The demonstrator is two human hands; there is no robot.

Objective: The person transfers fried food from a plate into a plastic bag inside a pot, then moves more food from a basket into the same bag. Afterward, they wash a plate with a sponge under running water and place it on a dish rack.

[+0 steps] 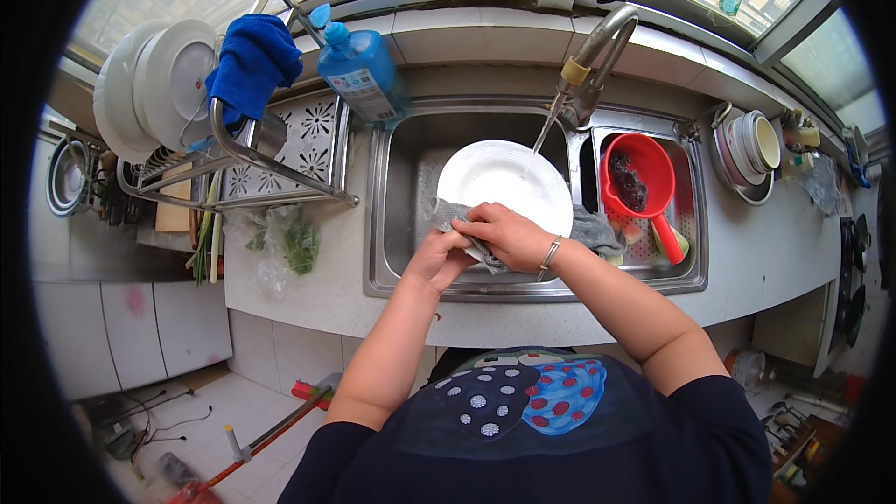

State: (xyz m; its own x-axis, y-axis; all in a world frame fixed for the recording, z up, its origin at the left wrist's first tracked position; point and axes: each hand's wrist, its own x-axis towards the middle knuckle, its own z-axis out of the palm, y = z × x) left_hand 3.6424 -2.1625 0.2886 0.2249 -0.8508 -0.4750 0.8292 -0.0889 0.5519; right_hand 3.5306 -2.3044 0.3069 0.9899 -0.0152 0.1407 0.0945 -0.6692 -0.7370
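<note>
Both hands meet at the near rim of a white plate [500,168], held over the large basin of a steel double sink [378,224]. My left hand [441,257] grips the plate's near left edge, its fingers partly hidden. A grey dishcloth [448,213] is bunched in my right hand [514,234] and wraps around the rim beside my left thumb. Water runs from the faucet [577,73] onto the plate's far right side. Just right of the plate, another grey cloth [595,232] lies over the sink divider.
A red ladle [663,182] with a dark scrubber [628,182] sits in the small basin. Left stand a blue soap bottle [360,73] and a metal dish rack [280,189] with plates [185,70] and a blue towel [255,63]. Stacked bowls [747,150] stand right.
</note>
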